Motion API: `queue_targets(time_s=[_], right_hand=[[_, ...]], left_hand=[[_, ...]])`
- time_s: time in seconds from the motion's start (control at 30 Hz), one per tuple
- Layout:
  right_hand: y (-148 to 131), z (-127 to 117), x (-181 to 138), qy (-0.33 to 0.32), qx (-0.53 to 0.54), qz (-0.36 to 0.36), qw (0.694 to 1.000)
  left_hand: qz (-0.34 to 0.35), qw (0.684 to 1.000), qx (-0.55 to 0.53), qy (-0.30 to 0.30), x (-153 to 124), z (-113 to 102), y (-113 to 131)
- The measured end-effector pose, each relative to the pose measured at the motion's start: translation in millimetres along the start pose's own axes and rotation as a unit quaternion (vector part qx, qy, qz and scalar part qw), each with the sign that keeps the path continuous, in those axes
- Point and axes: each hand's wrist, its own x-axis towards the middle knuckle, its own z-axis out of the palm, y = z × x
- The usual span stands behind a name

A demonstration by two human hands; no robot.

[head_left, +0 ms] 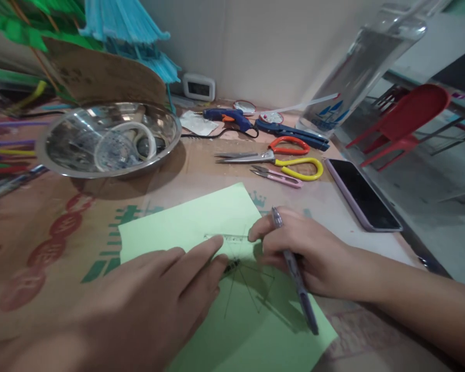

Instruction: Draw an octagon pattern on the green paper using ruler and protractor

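A light green sheet of paper (228, 206) lies on the cardboard-covered table, with thin lines crossing at a point drawn on it. My left hand (166, 294) rests on the sheet with its fingers stretched out, the fingertips at a small clear ruler (232, 238). Between the fingers of my right hand (306, 248) is a dark pen (300, 289), slanting down toward me. The right index finger and thumb are at the ruler's right end. A small dark patch near the left fingertips is partly hidden, and I cannot make it out.
Behind the sheet lie large scissors (271, 156), pink thread snips (279, 177), a blue glue gun (232, 119) and a blue stapler-like tool (290, 133). A metal bowl (58, 160) stands at left. At right are a phone (364, 194) and a large clear bottle (356, 77).
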Motion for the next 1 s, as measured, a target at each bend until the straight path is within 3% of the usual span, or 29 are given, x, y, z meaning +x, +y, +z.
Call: queue_targets(time_s=[0.1,0.33,0.53,0.7,1.0], right_hand=[[-0.5,-1.6,-1.0,-0.003,-0.006,0.001,1.000],[2.3,-0.2,-8.4,-0.006,-0.027,0.037,0.999],[0.9,0.4,-11.0,0.014,-0.065,0.048,0.997],[0.3,0.1,-13.4,0.010,-0.056,0.046,0.997],[1.1,0.3,-20.5,-0.003,-0.048,0.054,0.997]], left_hand=[[0.030,0.999,0.032,0.009,7.6,-7.8,3.8],[0.026,0.996,0.078,0.020,16.9,-18.5,7.4],[0.026,0.995,0.078,-0.049,19.8,-22.6,5.8],[0.034,0.998,0.033,-0.027,18.2,-23.0,3.3],[0.041,0.995,0.051,-0.079,11.4,-21.6,4.8]])
